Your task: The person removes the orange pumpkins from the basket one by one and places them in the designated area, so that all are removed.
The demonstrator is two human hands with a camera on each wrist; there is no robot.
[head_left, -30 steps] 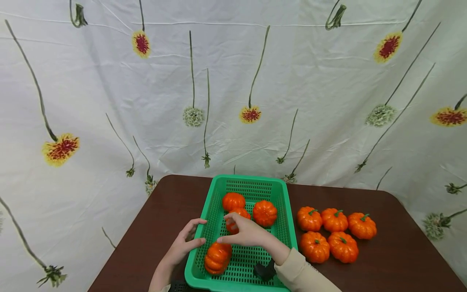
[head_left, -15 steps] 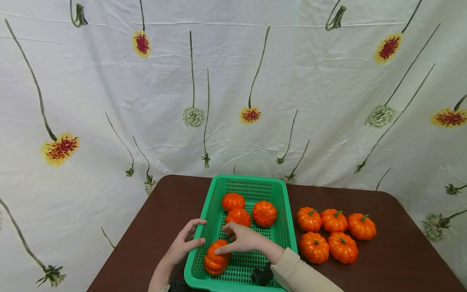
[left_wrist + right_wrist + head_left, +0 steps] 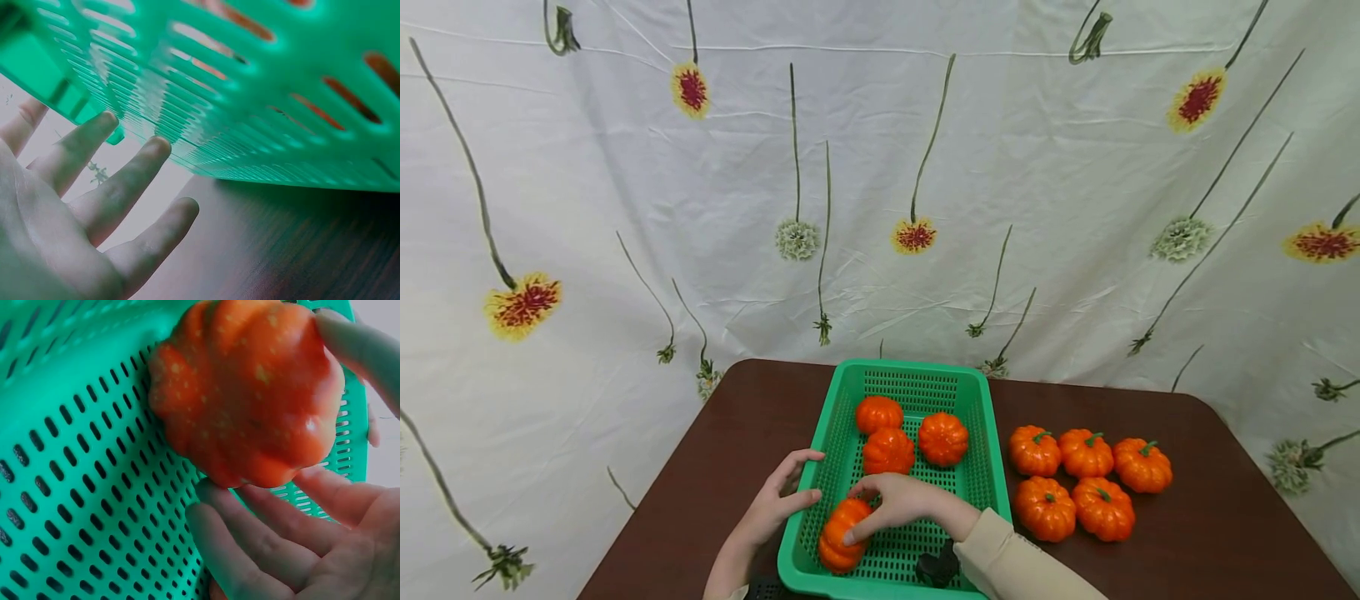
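Inside the green basket (image 3: 996,467), my right hand (image 3: 902,502) holds a small orange pumpkin (image 3: 837,546) near the front left corner. In the right wrist view the thumb lies on one side of this pumpkin (image 3: 250,394) and the fingers (image 3: 269,544) curl along the other. My left hand (image 3: 775,500) is at the basket's left side, thumb and fingers apart. The left wrist view shows its fingers (image 3: 134,181) spread beside the slotted wall (image 3: 262,131), holding nothing; whether a fingertip touches the rim I cannot tell. Three more pumpkins (image 3: 889,451) sit deeper in the basket.
Several orange pumpkins with green stems (image 3: 1086,452) stand in two rows on the dark brown table (image 3: 1210,500), right of the basket. A black object (image 3: 937,567) shows beneath my right wrist. Behind the table hangs a flowered white cloth (image 3: 880,167).
My right hand has come down and nearer from above the pumpkins and now grips the front left one, which has shifted slightly. The left hand has stayed in place.
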